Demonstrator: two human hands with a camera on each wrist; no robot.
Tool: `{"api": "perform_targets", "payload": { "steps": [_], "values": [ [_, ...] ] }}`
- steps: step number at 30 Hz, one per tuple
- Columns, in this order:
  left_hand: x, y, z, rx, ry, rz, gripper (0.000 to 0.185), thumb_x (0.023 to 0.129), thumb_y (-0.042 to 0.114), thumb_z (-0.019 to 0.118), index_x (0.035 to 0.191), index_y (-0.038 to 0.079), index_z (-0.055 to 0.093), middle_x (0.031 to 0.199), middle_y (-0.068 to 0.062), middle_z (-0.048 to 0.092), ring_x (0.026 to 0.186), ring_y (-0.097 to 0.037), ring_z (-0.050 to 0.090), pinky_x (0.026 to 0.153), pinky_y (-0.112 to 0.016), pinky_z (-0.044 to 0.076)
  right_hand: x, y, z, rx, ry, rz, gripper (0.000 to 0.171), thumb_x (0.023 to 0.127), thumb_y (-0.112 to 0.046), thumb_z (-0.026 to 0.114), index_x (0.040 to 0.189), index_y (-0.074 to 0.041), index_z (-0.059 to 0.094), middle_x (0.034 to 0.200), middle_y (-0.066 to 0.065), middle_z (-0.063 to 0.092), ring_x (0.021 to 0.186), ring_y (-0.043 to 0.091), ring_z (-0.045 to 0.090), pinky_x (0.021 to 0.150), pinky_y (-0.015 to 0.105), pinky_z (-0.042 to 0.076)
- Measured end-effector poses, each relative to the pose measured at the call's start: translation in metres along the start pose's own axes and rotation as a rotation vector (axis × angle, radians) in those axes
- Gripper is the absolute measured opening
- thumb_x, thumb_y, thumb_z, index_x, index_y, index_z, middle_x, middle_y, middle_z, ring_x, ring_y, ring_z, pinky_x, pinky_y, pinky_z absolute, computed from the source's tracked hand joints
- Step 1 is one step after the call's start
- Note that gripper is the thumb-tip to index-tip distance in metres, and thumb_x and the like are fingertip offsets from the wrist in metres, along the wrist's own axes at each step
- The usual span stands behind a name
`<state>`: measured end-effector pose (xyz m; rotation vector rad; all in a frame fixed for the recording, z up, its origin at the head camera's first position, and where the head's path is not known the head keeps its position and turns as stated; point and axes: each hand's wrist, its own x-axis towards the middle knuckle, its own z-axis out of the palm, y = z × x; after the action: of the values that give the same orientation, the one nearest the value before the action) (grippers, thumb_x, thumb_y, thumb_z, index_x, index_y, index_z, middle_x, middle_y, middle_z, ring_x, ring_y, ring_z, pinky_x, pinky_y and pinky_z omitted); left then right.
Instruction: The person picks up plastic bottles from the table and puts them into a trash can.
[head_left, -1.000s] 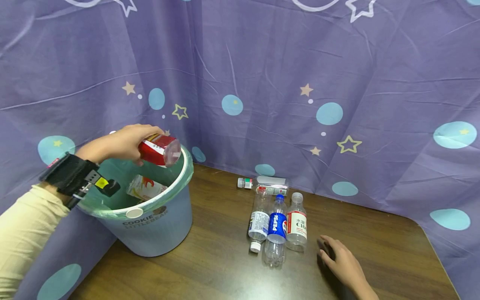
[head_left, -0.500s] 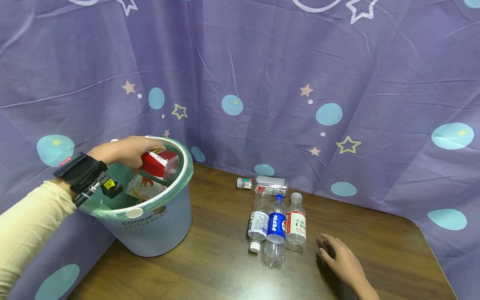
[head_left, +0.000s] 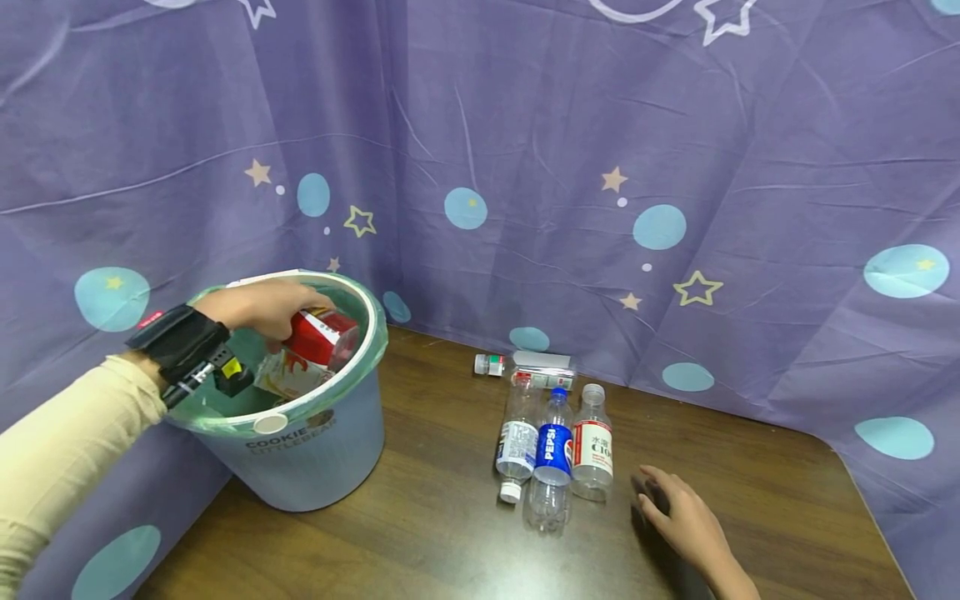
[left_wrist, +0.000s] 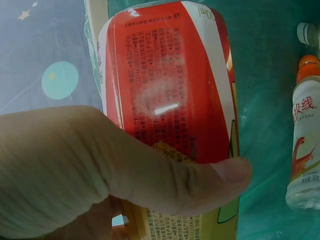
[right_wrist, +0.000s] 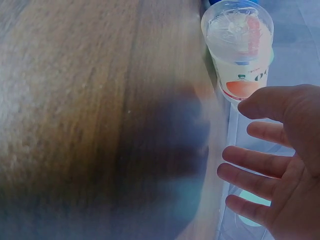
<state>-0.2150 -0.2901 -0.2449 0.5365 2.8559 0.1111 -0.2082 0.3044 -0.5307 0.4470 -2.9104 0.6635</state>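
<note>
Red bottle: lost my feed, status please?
Left hand grips red bottle inside bin mouth. Right hand open on table. Orange-capped bottle lies below.

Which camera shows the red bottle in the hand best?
The left wrist view: the red bottle fills it, the left hand gripping it. The head view shows it small, inside the bin. The right wrist view misses it.

**Left hand clamped, right hand resting**

The left hand reaches forward from a cream sleeve, fingers and thumb curled in a firm grip (a black wrist strap shows). The right hand lies low, fingers loosely spread.
</note>
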Motion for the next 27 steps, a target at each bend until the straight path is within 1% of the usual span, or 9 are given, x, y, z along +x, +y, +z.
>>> {"api": "perform_targets", "payload": {
  "steps": [3, 6, 9, 12, 15, 19, 21, 23, 27],
  "values": [
    [0.001, 0.0, 0.0, -0.001, -0.029, -0.022, 0.075, 0.063, -0.023, 0.071, 0.132, 0.005, 0.062, 0.115, -0.014, 0.066, 0.095, -0.026, 0.061, 0.069, -0.036, 0.058, 0.0, -0.001, 0.0, 0.001, -0.006, 0.003, 0.048, 0.09, -0.018, 0.073, 0.135, -0.005, 0.062, 0.119, 0.02, 0.072, 0.122, 0.055, 0.057, 0.094, 0.071, 0.046],
    [0.003, -0.001, 0.0, -0.005, -0.057, -0.043, 0.076, 0.065, -0.022, 0.071, 0.136, 0.002, 0.059, 0.121, -0.019, 0.065, 0.097, -0.028, 0.061, 0.068, -0.036, 0.058, 0.0, -0.001, 0.0, 0.001, -0.003, 0.003, 0.048, 0.089, -0.017, 0.074, 0.134, -0.005, 0.062, 0.118, 0.02, 0.072, 0.12, 0.052, 0.06, 0.093, 0.069, 0.048],
    [0.006, -0.003, 0.002, 0.007, -0.064, -0.03, 0.075, 0.064, -0.02, 0.075, 0.134, 0.002, 0.06, 0.121, -0.019, 0.065, 0.099, -0.029, 0.061, 0.074, -0.039, 0.059, 0.0, -0.001, -0.001, 0.001, -0.009, 0.009, 0.047, 0.09, -0.018, 0.074, 0.134, -0.006, 0.062, 0.118, 0.018, 0.072, 0.118, 0.05, 0.061, 0.092, 0.068, 0.048],
    [0.008, -0.005, 0.005, 0.011, -0.075, -0.013, 0.072, 0.063, -0.017, 0.081, 0.129, 0.005, 0.062, 0.117, -0.015, 0.066, 0.1, -0.029, 0.061, 0.08, -0.042, 0.058, 0.0, -0.002, -0.001, 0.001, -0.029, 0.025, 0.047, 0.09, -0.018, 0.073, 0.135, -0.006, 0.062, 0.119, 0.019, 0.072, 0.124, 0.054, 0.056, 0.096, 0.071, 0.045],
    [0.011, -0.006, 0.008, 0.03, -0.089, -0.003, 0.072, 0.063, -0.016, 0.083, 0.127, 0.009, 0.062, 0.116, -0.013, 0.066, 0.098, -0.028, 0.06, 0.08, -0.042, 0.057, 0.0, -0.001, 0.0, 0.001, -0.034, 0.028, 0.047, 0.091, -0.018, 0.072, 0.135, -0.006, 0.062, 0.119, 0.019, 0.072, 0.125, 0.054, 0.055, 0.097, 0.071, 0.044],
    [0.012, -0.006, 0.011, 0.03, -0.092, 0.026, 0.07, 0.067, -0.019, 0.072, 0.132, 0.005, 0.062, 0.118, -0.017, 0.067, 0.096, -0.027, 0.059, 0.079, -0.04, 0.055, -0.001, -0.001, 0.001, 0.003, -0.022, 0.023, 0.047, 0.09, -0.017, 0.072, 0.135, -0.006, 0.062, 0.118, 0.018, 0.072, 0.12, 0.049, 0.061, 0.094, 0.068, 0.048],
    [0.012, -0.006, 0.012, 0.027, -0.08, 0.04, 0.068, 0.068, -0.019, 0.067, 0.132, 0.002, 0.063, 0.121, -0.021, 0.067, 0.101, -0.031, 0.062, 0.082, -0.04, 0.055, -0.001, -0.001, 0.001, 0.004, -0.019, 0.023, 0.047, 0.09, -0.017, 0.072, 0.135, -0.006, 0.062, 0.118, 0.017, 0.072, 0.119, 0.048, 0.062, 0.094, 0.067, 0.048],
    [0.012, -0.006, 0.013, 0.013, -0.078, 0.042, 0.066, 0.069, -0.021, 0.062, 0.132, -0.001, 0.063, 0.126, -0.026, 0.065, 0.108, -0.036, 0.062, 0.077, -0.037, 0.052, -0.001, -0.001, 0.001, 0.006, -0.023, 0.023, 0.047, 0.09, -0.017, 0.071, 0.135, -0.006, 0.062, 0.118, 0.018, 0.072, 0.12, 0.05, 0.06, 0.095, 0.069, 0.047],
    [0.01, -0.004, 0.013, -0.019, -0.082, -0.004, 0.072, 0.067, -0.024, 0.057, 0.135, -0.003, 0.061, 0.139, -0.033, 0.055, 0.118, -0.041, 0.059, 0.067, -0.033, 0.046, -0.001, -0.002, -0.001, 0.006, -0.03, 0.025, 0.047, 0.091, -0.017, 0.071, 0.135, -0.006, 0.062, 0.119, 0.019, 0.072, 0.126, 0.057, 0.053, 0.099, 0.072, 0.043]
  ]
}}
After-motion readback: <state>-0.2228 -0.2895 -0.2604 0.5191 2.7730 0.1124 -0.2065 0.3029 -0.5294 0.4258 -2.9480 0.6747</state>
